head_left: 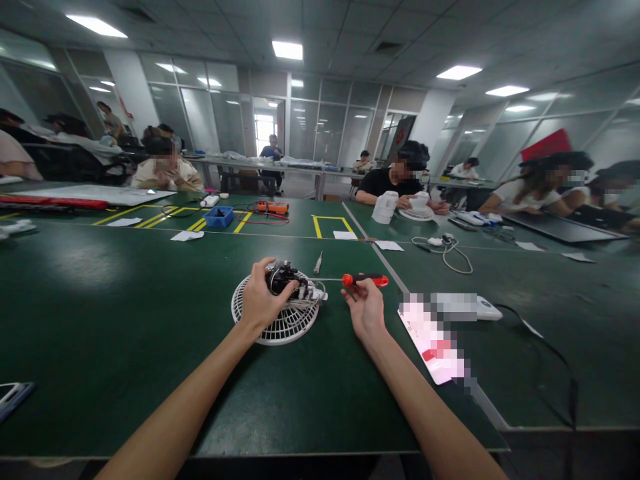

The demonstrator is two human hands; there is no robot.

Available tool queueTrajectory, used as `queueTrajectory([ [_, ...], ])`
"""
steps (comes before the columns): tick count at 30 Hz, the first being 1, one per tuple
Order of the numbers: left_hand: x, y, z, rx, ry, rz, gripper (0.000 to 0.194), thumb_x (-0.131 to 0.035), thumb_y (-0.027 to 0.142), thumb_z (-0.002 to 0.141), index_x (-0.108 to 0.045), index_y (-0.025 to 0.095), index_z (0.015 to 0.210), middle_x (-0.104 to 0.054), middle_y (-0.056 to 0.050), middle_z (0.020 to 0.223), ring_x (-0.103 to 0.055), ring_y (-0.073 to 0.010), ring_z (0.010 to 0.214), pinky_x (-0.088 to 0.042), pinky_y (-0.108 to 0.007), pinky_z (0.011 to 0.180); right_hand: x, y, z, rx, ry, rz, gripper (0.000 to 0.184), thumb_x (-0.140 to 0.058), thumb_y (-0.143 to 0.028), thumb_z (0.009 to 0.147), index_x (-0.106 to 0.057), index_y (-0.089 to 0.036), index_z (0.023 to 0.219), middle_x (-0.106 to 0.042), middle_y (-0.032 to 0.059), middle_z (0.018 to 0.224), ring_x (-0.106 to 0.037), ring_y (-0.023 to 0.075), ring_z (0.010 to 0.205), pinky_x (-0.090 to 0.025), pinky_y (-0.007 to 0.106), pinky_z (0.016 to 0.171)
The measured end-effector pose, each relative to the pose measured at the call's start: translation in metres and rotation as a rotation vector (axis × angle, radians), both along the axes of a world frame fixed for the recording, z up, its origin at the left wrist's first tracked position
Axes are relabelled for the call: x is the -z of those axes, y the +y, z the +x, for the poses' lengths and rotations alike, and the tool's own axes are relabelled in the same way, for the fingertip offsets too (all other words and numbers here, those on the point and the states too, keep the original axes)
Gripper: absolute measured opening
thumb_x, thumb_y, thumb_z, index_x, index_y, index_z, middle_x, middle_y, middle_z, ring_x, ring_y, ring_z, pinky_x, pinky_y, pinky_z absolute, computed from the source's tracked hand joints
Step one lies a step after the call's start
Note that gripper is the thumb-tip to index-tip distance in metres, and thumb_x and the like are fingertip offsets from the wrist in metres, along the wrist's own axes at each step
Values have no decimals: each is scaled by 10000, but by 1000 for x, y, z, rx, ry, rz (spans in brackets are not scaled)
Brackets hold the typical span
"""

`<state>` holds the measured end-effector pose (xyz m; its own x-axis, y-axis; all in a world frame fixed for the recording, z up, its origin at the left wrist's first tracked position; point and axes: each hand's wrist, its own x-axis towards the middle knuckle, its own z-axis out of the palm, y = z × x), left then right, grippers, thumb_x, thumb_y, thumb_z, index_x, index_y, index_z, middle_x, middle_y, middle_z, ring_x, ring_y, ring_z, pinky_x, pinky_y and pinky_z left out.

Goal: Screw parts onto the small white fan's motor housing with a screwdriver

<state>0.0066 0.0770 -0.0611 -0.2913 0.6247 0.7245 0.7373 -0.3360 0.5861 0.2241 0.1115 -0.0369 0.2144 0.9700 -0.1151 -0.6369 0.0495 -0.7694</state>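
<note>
My left hand (263,300) is closed around a black motor assembly (285,275) with wires, which sits over a round white fan grille (280,331) lying on the green table. In my right hand (367,308) is a screwdriver (367,280) with a red and black handle, pinched between thumb and fingers. Its thin shaft points left, the tip reaching the motor assembly; the exact contact point is too small to make out. White cables and a pale connector (315,293) lie on the grille's right side. Just beyond stands a small pen-like tool (318,263) on the table.
Right of my right hand lie a pink-white card-like object (435,353) and a white device (490,308) with a black cable. Farther off are a blue bin (219,217), an orange tool (273,208) and a coiled cable (457,257). A person (387,177) works across the table.
</note>
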Motion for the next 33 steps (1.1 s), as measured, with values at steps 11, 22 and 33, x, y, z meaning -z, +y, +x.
queueTrajectory([
  [11,-1,-1,1,-6,1,0,604,-811,442,782,-535,221,1271,-648,-75,1117,-667,-244,968,-553,-408,852,-1,-2,-4,11,-57,-11,334,-863,-377,621,-616,-215,777,-643,-51,613,-550,105,520,-468,220,488],
  [22,1,0,0,-10,2,-2,605,-811,452,782,-540,222,1271,-643,-65,1091,-665,-240,951,-547,-392,835,-1,-1,-5,21,-49,-75,243,-815,-301,666,-595,-211,723,-588,-58,532,-485,86,467,-451,208,478],
  [33,-1,0,1,-11,1,-9,602,-817,442,774,-542,220,1262,-642,-62,1084,-651,-223,906,-547,-390,818,-3,-4,-3,-54,49,-59,269,-715,-211,614,-636,-222,870,-716,-25,743,-653,138,696,-538,246,628],
])
